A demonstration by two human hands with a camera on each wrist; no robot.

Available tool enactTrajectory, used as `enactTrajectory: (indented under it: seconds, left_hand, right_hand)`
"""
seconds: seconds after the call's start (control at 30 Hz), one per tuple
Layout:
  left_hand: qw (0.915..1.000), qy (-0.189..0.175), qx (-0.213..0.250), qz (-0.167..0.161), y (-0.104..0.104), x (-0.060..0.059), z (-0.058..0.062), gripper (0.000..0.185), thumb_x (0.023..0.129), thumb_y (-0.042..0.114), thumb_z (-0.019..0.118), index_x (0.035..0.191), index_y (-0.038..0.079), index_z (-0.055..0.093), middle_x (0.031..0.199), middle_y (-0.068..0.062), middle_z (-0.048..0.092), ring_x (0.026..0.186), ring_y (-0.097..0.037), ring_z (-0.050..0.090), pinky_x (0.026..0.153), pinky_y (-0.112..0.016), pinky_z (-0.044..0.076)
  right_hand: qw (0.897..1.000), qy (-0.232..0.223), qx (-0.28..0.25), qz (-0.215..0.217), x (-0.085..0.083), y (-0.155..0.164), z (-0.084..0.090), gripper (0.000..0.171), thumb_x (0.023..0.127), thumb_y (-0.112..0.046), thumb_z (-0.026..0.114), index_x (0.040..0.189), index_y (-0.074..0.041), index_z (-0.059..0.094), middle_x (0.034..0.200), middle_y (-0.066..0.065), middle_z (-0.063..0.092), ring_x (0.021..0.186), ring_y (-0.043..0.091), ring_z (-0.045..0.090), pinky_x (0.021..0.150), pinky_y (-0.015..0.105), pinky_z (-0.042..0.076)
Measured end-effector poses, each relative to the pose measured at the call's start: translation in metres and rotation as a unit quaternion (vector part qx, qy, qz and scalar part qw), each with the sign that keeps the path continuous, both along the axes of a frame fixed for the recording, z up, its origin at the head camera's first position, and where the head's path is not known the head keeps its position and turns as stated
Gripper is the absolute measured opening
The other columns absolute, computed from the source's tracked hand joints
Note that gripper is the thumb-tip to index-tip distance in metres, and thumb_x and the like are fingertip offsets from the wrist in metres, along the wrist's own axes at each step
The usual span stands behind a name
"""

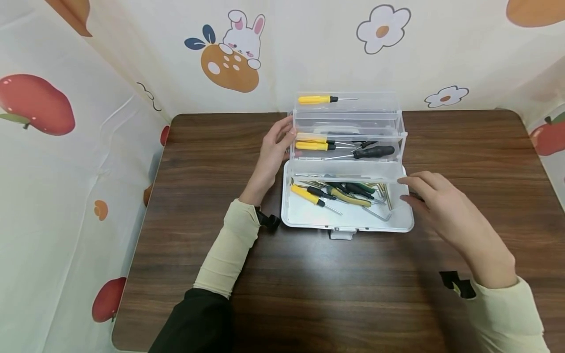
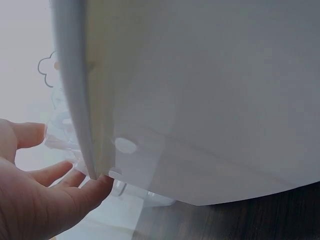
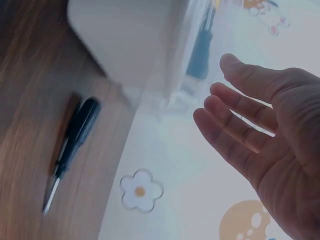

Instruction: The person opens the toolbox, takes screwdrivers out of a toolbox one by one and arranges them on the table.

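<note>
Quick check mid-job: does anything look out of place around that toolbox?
Yes. In the right wrist view, a dark-handled screwdriver lies loose on the table beside the toolbox. It looks odd because the other visible tools are all inside the box.

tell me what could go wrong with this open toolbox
The left hand is beside the clear trays, so it might get pinched if they fold. The yellow screwdriver in the top tray could slide if that tips. Jumbled tools in the white base might block the trays.
</note>
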State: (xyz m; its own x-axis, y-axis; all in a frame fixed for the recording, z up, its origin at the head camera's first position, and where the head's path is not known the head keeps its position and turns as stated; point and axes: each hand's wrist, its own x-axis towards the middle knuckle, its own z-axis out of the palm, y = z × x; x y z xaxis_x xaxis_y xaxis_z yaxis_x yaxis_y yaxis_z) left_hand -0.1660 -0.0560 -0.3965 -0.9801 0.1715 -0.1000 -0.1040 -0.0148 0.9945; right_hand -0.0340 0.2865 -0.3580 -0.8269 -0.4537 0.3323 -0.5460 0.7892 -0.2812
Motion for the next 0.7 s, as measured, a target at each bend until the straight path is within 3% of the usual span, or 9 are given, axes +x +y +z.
enactTrajectory:
  seconds: [0.3,0.47,0.7]
  left_hand:
    - [1.0,-0.001,0.006,-0.001,-0.001,0.0,0.0,0.048,0.11,0.031,0.054,0.156,0.02,0.047,0.155,-0.006,0.053,0.132,-0.026,0.061,0.092,-0.039,0.062]
    - [1.0,-0.001,0.002,-0.001,-0.002,0.0,-0.001,0.048,0.11,0.032,0.053,0.156,0.02,0.046,0.156,-0.006,0.052,0.132,-0.025,0.062,0.093,-0.039,0.062]
    - [1.0,0.0,0.002,-0.002,-0.002,0.0,-0.001,0.048,0.11,0.031,0.053,0.156,0.02,0.046,0.156,-0.006,0.053,0.132,-0.026,0.062,0.096,-0.044,0.061]
  right_hand:
    - [0.995,-0.009,-0.013,0.095,-0.007,-0.047,-0.014,0.044,0.079,0.005,0.085,0.12,-0.001,0.07,0.109,0.014,0.071,0.1,0.031,0.07,0.084,0.048,0.059]
    - [0.989,-0.044,-0.01,0.141,-0.016,-0.077,-0.028,0.036,0.087,0.001,0.081,0.121,-0.002,0.071,0.111,0.013,0.072,0.102,0.029,0.071,0.087,0.045,0.06]
    - [0.98,-0.109,0.032,0.162,-0.028,-0.106,-0.038,0.031,0.095,-0.01,0.077,0.125,-0.005,0.071,0.115,0.009,0.071,0.108,0.025,0.07,0.092,0.041,0.06]
